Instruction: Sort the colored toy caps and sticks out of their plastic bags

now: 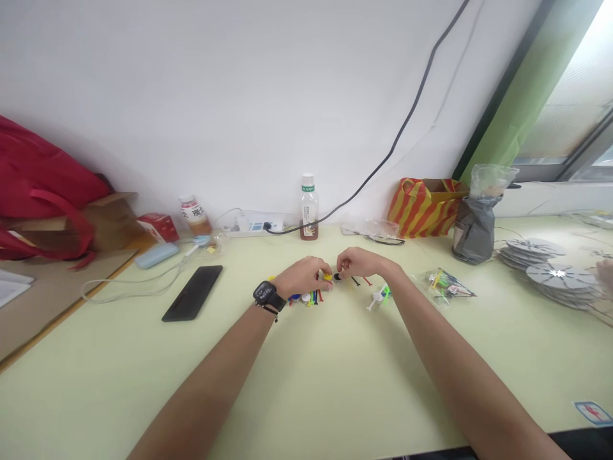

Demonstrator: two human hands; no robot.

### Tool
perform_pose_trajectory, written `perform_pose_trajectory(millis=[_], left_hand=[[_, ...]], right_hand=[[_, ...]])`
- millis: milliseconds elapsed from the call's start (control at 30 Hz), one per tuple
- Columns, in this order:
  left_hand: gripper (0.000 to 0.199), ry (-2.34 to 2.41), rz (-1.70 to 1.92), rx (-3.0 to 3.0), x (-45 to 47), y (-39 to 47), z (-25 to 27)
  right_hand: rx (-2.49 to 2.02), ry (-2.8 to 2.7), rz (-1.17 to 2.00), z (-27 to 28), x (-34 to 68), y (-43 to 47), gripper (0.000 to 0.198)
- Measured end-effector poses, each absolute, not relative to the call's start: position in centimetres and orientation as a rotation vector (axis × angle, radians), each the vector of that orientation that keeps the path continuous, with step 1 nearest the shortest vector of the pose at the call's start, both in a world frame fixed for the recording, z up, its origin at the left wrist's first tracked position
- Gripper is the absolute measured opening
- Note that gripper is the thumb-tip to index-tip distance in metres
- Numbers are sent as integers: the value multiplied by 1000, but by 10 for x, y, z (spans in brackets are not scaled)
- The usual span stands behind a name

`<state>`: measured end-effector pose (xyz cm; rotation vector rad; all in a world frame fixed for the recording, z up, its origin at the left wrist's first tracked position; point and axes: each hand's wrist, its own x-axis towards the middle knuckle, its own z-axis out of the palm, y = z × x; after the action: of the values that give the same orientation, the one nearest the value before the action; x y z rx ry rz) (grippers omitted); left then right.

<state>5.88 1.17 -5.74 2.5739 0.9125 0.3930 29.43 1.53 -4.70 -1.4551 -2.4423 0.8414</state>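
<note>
My left hand [305,276], with a black watch [268,294] on its wrist, is closed around a small yellow piece [328,277] at the fingertips. Just right of it, my right hand [358,262] is pinched over a small black round piece [338,277]; whether it grips that piece is hidden. Below my left hand lie several small coloured sticks [316,298], with a blue round piece [295,298] and a white round piece [306,298] beside them. Right of my right hand are a black stick [355,281], a red stick [368,281] and a white-and-green cluster [380,296].
A black phone [192,293] lies at left. A drink bottle [309,209] and a power strip [261,222] stand by the wall, under a hanging black cable [407,121]. At right are a plastic packet [447,286], a striped bag [424,207] and stacked grey discs [560,281].
</note>
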Motion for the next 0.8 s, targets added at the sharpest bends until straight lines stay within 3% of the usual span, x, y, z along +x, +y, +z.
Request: perform_pose_trajectory(millis=[200, 500, 800], left_hand=[[32, 926, 462, 2585, 55, 13, -56], [32, 927, 455, 2596, 50, 12, -47], [27, 884, 613, 2519, 49, 12, -34]], right_hand=[[-1475, -2637, 1111, -25, 327, 8, 19], [-1810, -2714, 1343, -18, 334, 0, 41], [-1680, -2693, 1345, -16, 333, 2, 32]])
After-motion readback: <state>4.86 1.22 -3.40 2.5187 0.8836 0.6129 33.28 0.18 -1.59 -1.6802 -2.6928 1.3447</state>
